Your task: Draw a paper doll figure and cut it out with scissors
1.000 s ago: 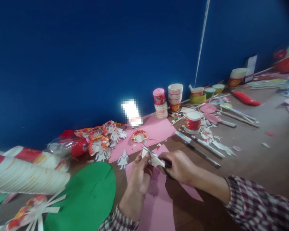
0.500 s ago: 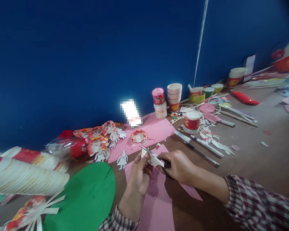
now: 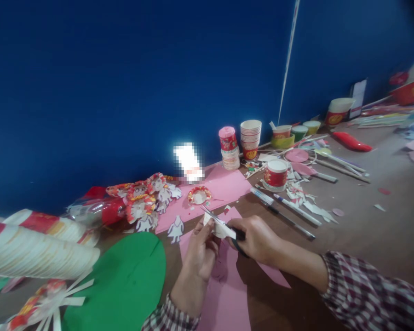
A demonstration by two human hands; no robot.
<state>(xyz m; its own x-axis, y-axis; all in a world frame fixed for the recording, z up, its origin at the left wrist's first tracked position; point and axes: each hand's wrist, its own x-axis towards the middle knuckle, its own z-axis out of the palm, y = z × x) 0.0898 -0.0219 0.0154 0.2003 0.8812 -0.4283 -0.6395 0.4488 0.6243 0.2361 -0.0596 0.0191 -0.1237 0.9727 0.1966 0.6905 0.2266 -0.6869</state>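
Note:
Between thumb and fingers, my left hand pinches a small piece of white paper. My right hand is closed on black-handled scissors, whose blades lie across that paper and point up and to the left. Both hands are above a pink paper sheet. A cut-out paper figure lies on the table just beyond my left hand. Farther back, a ring of red and yellow patterned paper rests on another pink sheet.
On the left are a green paper disc and stacked paper cups on their sides. Several decorated figures lie behind. Pens, a red cup and paper scraps are on the right. A blue wall stands behind.
The hands, scissors and white paper stay almost in place. A small red-and-white scrap beyond the scissors looks slightly turned. The whole view shifts a little.

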